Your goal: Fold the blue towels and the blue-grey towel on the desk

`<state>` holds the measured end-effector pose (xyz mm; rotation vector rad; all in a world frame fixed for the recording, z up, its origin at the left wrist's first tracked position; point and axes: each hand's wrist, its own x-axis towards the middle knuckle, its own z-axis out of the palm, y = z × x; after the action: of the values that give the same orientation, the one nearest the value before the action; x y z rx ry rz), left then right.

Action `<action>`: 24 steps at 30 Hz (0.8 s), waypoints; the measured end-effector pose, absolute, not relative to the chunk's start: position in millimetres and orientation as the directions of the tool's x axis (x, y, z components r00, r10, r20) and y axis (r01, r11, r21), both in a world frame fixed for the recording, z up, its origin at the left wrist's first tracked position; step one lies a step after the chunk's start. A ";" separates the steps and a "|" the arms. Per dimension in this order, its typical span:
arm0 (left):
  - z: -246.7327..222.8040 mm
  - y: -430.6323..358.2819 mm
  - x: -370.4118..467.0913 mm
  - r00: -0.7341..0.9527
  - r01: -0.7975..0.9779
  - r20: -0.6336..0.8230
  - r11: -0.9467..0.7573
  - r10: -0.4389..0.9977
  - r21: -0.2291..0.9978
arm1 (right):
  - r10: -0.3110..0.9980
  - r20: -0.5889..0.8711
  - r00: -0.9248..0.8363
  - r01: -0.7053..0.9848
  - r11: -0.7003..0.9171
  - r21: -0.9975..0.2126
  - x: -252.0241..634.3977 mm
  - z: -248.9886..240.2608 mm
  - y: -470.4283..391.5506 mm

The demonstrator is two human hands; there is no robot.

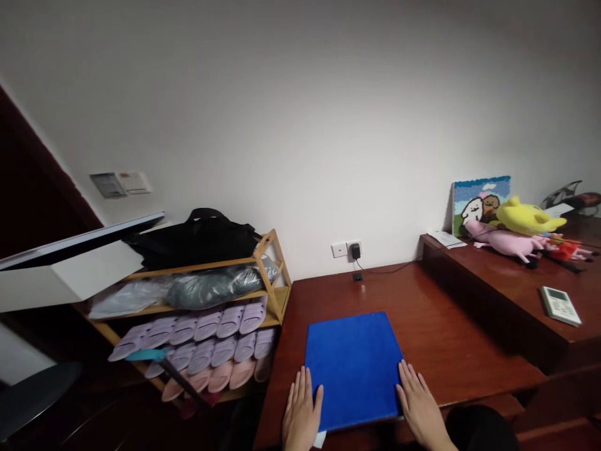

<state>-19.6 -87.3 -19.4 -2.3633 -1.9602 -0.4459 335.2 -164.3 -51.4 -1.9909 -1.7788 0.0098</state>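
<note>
A flat blue square (pixel 353 366), perhaps a folded cloth or a mat, lies on the brown wooden desk (pixel 441 338). My left hand (pixel 302 410) rests at its lower left edge, fingers stretched forward and the thumb on the blue surface. Along the lower right edge lies my right hand (pixel 419 398), flat, with its fingertips touching the blue square's side. Neither hand grips anything. A small white tag or paper (pixel 319 440) sticks out under the near left corner of the blue square.
Left of the desk stands a wooden rack (pixel 275 275) with purple slippers (pixel 206 326), pink slippers (pixel 220 378) and a black bag (pixel 201 241). A black charger (pixel 355 251) sits in the wall socket. The raised right shelf (pixel 511 282) holds plush toys (pixel 526 216) and a calculator-like device (pixel 560 305).
</note>
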 end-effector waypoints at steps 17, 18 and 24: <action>-10.0 -80.5 -24.5 0.135 0.964 0.112 -0.157 0.985 0.217 | 0.980 0.150 0.134 0.941 -0.079 -0.329 345.0 -17.4 -90.8; -5.4 -77.8 -23.0 0.123 0.963 0.092 -0.141 0.988 0.228 | 0.980 0.144 0.137 0.939 -0.082 -0.334 344.7 -16.4 -91.3; 32.9 -62.0 58.2 0.268 0.919 0.161 -0.302 0.950 0.254 | 0.987 0.064 0.148 0.933 -0.118 -0.340 340.9 3.9 -94.4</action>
<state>58.2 -62.0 32.9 -2.5862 -1.9154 -0.4625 340.9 -94.4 3.9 -2.1304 -1.8564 0.2554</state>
